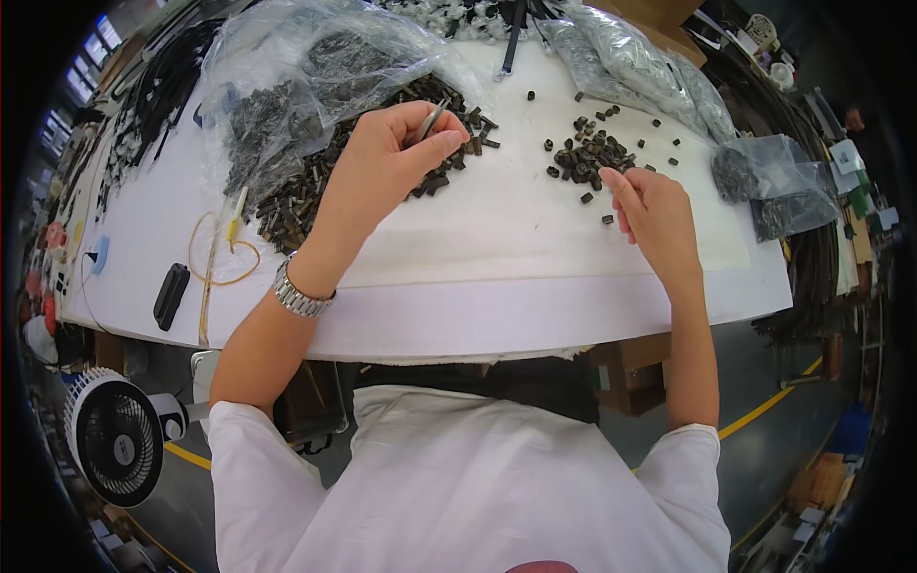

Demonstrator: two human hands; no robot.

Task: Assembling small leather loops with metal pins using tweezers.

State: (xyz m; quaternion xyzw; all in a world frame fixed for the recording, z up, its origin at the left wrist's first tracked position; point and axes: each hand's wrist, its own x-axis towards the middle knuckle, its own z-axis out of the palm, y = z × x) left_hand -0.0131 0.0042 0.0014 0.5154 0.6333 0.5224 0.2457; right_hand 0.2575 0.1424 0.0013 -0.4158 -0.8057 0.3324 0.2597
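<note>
My left hand [399, 158] is closed on a slim silver metal tool [432, 118], much of it hidden by the fingers. That hand is above the right edge of a large heap of small dark tube-like pieces [287, 205]. My right hand [651, 212] is beside a smaller pile of short dark pieces [590, 156], thumb and fingers drawn together at its near right side. Whatever may be between those fingertips is too small or hidden to make out. A few single pieces are scattered around the smaller pile.
A clear plastic bag [315, 57] covers part of the large heap. More filled bags [630, 72] are at the back right, another [778, 181] at the right edge. A black oblong case [172, 296] and a yellow cord [250, 267] are at left. A fan [119, 435] stands below the table edge.
</note>
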